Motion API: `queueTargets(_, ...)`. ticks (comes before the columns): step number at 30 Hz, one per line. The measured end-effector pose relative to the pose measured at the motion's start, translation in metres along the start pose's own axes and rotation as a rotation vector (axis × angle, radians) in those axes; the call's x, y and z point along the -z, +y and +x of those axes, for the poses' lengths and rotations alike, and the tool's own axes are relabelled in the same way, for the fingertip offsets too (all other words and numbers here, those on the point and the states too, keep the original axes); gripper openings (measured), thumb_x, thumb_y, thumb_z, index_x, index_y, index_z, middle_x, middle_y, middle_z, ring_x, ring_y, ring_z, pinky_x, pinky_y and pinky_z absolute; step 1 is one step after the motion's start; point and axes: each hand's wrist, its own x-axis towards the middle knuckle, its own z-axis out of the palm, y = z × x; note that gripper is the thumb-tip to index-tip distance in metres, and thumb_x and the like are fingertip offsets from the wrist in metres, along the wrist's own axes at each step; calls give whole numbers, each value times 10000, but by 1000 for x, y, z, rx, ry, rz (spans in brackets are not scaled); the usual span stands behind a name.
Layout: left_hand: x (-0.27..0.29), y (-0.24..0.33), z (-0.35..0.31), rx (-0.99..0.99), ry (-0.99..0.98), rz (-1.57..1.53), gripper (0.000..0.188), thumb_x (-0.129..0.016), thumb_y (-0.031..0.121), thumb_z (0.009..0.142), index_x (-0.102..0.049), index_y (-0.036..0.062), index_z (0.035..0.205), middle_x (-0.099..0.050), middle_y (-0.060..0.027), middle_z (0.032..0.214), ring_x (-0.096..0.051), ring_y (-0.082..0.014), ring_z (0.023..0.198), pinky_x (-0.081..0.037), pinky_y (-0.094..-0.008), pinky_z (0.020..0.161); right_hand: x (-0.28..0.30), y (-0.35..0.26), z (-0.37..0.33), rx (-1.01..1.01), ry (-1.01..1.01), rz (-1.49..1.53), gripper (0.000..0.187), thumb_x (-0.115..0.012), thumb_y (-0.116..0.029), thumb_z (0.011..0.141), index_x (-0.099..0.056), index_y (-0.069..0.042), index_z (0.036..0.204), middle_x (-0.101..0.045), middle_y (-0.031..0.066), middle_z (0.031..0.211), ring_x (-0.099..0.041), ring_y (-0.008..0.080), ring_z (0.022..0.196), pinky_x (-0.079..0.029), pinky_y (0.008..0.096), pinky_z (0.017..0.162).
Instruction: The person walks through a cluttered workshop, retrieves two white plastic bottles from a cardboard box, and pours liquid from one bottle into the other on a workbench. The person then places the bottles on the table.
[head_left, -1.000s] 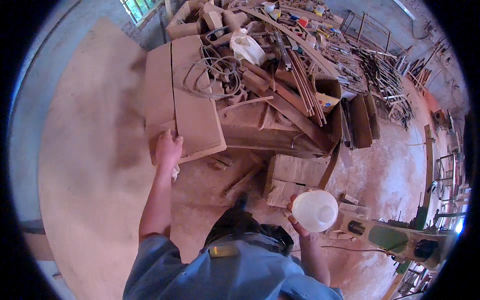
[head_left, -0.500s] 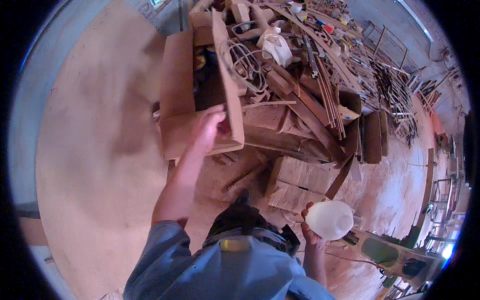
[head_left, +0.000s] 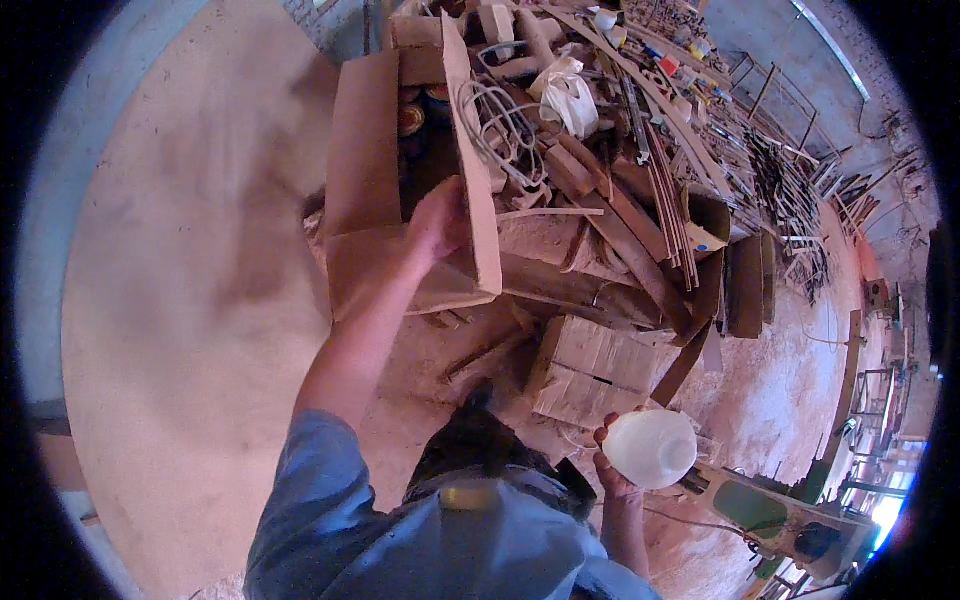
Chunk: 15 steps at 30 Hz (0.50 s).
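My left hand (head_left: 438, 218) reaches into an open cardboard box (head_left: 362, 150). Its fingers are partly hidden beside the raised flap, and I cannot see anything held in them. Deeper in the box are a few round cans (head_left: 411, 118), dim in the shadow. Low on the right, my right hand (head_left: 616, 474) is wrapped round a white rounded plastic bottle (head_left: 652, 449), held up near my waist with its cap end turned away to the right.
Left of the box stands a large pale brown board (head_left: 180, 330). Beyond it lie a coil of cable (head_left: 505, 135), a white plastic bag (head_left: 568, 98) and a heap of wood strips (head_left: 680, 130). A wooden block (head_left: 600, 370) rests on the dusty floor, with a green-and-cream machine (head_left: 760, 505) at lower right.
My left hand has gone from the box's near edge farther into its opening. The bottle in my right hand has shifted slightly left and down, and the view has moved a little.
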Motion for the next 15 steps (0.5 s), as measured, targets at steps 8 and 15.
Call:
queueTargets(8, 83, -44, 146, -453, -17, 533, 516, -613, 321, 922, -588, 100, 1388, -598, -139, 1392, -485, -333, 1357, -469, -484, 1037, -7, 13, -4, -59, -179, 223, 666, -678, -527, 933, -521, -200, 1492, -406, 230, 1493, -424, 459, 1303, -548, 619, 900)
queueTargets(15, 70, 40, 234, -258, 214, 529, 513, -605, 335, 937, -587, 88, 1386, -594, -146, 1394, -494, -333, 1347, -463, -483, 1043, -31, 21, -15, 7, -164, 298, 771, -764, -503, 863, -480, -211, 1518, -419, 225, 1467, -419, 435, 1292, -527, 614, 943)
